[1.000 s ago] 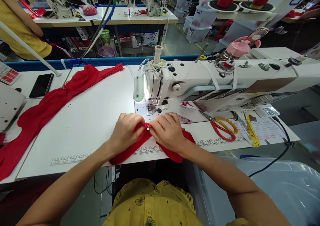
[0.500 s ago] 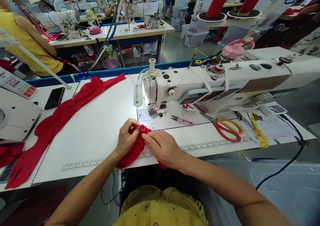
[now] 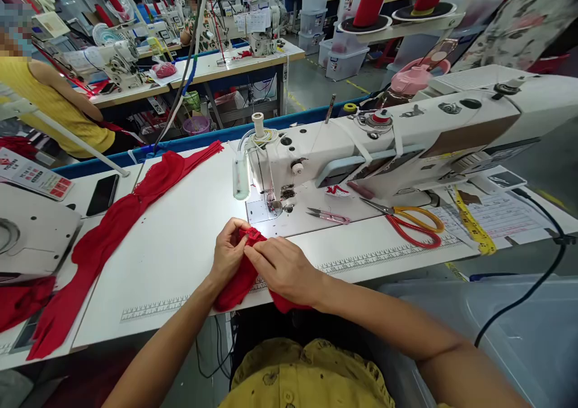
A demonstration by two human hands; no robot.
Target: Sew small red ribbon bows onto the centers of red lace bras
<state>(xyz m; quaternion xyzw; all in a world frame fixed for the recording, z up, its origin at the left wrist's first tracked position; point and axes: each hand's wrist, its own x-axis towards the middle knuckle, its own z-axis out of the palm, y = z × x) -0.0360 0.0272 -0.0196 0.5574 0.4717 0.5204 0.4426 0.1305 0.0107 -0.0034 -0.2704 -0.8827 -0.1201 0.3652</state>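
A piece of red fabric (image 3: pixel 235 284) is pinched between my two hands at the table's front edge, its gathered upper edge bunched at my fingertips. My left hand (image 3: pixel 229 253) is closed on the left of that edge. From the right, my right hand (image 3: pixel 286 269) grips the same fabric, and a lower part hangs over the table edge. Just beyond my hands is the needle area of a white sewing machine (image 3: pixel 311 149), with its lamp lit. A long red garment piece (image 3: pixel 102 239) lies across the table on the left.
Thread snips (image 3: pixel 329 216) and scissors (image 3: pixel 409 221) lie right of the needle, near a yellow tape measure (image 3: pixel 472 221) and papers. A black phone (image 3: pixel 103 194) rests at the left. A clear plastic bin (image 3: pixel 497 336) stands at lower right. A person in yellow (image 3: pixel 54 107) sits at far left.
The view has shifted slightly. My right hand has moved a little left, closer to the left one, and more of the red fabric shows below it. Both hands keep hold.
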